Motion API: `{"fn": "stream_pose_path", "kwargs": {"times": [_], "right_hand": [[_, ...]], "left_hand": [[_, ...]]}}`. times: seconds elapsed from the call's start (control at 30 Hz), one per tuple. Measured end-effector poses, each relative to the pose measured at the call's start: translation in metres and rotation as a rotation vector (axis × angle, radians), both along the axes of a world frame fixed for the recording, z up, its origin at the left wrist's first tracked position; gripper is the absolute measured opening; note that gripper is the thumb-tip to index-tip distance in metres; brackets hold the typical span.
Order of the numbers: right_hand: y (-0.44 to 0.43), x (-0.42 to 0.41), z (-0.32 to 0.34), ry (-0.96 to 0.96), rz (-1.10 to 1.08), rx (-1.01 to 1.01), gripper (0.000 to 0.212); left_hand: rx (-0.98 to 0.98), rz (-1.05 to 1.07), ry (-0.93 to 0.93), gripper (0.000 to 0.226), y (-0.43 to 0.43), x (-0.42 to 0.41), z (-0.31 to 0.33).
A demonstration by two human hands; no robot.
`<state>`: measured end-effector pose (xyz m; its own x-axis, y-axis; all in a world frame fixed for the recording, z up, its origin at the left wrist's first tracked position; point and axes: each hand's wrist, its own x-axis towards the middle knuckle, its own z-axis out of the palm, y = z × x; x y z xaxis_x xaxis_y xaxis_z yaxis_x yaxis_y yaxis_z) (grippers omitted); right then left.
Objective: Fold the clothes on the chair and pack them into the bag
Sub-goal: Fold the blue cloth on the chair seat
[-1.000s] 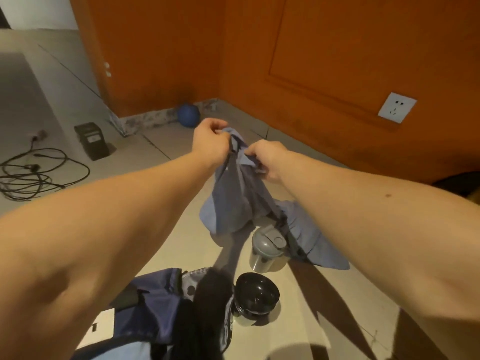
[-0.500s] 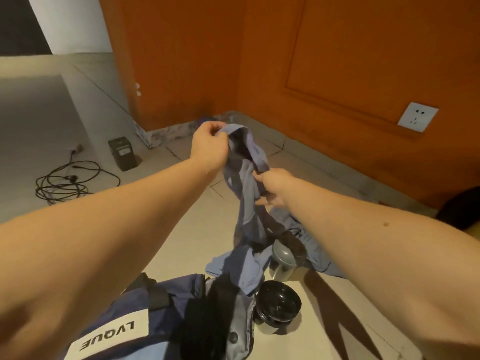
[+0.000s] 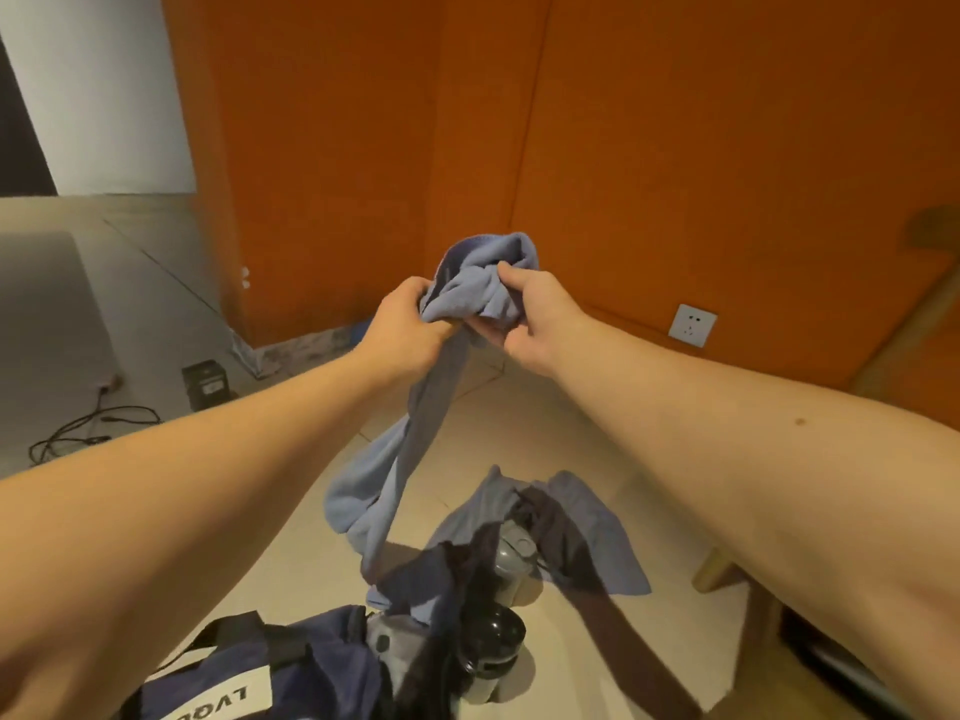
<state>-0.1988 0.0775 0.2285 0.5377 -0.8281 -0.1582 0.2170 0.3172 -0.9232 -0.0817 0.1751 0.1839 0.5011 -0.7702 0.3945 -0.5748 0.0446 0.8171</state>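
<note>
A light blue garment (image 3: pixel 405 449) hangs in the air in front of the orange wall. My left hand (image 3: pixel 402 324) grips its bunched top edge on the left. My right hand (image 3: pixel 524 317) grips the same bunch on the right, fingers curled into the cloth. The garment trails down to the floor, where its lower part (image 3: pixel 587 532) lies spread over a grey bottle (image 3: pixel 511 558). A dark blue bag (image 3: pixel 291 667) with a white label lies open at the bottom, below my left forearm. Only a wooden leg (image 3: pixel 714 569) of the chair shows at the right.
A black round lid or cup (image 3: pixel 493 639) stands on the tiled floor next to the bag. A small black box (image 3: pixel 205 384) and a coiled cable (image 3: pixel 85 428) lie at the left. A white wall socket (image 3: pixel 692 324) sits low on the orange wall.
Both hands have lifted the garment higher, and my right hand has moved up from the middle of the cloth to the bunched top beside my left hand. The view tilted upward.
</note>
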Motion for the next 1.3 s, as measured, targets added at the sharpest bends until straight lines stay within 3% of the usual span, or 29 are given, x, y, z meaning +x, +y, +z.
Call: {"fn": "stream_pose_path", "kwargs": {"times": [0.17, 0.33, 0.57, 0.63, 0.7, 0.77, 0.87, 1.0, 1.3], "right_hand": [[0.045, -0.055, 0.043, 0.163, 0.038, -0.063, 0.031], [0.103, -0.116, 0.072, 0.036, 0.066, 0.018, 0.028], [0.170, -0.217, 0.077, 0.016, -0.077, 0.011, 0.029], [0.180, -0.246, 0.067, 0.030, -0.128, 0.039, 0.030], [0.189, -0.276, 0.054, 0.040, -0.165, 0.076, 0.029], [0.199, -0.309, 0.039, 0.022, -0.193, 0.126, 0.029], [0.214, -0.358, 0.012, 0.006, -0.210, 0.184, 0.030], [0.230, -0.421, -0.022, 0.014, -0.218, 0.212, 0.030], [0.249, -0.519, -0.048, 0.098, -0.344, 0.197, 0.027]], "left_hand": [[-0.092, 0.007, 0.006, 0.024, 0.032, -0.043, 0.066], [-0.093, -0.032, 0.049, 0.028, 0.072, -0.099, 0.105], [0.047, -0.348, 0.206, 0.063, 0.135, -0.192, 0.112], [0.091, -0.475, 0.271, 0.054, 0.149, -0.223, 0.109], [0.112, -0.567, 0.355, 0.022, 0.158, -0.254, 0.107], [0.150, -0.553, 0.418, 0.021, 0.161, -0.282, 0.103], [0.241, -0.483, 0.250, 0.016, 0.150, -0.309, 0.084], [0.349, -0.573, 0.085, 0.014, 0.142, -0.344, 0.062], [0.415, -0.693, 0.132, 0.022, 0.134, -0.414, 0.022]]}}
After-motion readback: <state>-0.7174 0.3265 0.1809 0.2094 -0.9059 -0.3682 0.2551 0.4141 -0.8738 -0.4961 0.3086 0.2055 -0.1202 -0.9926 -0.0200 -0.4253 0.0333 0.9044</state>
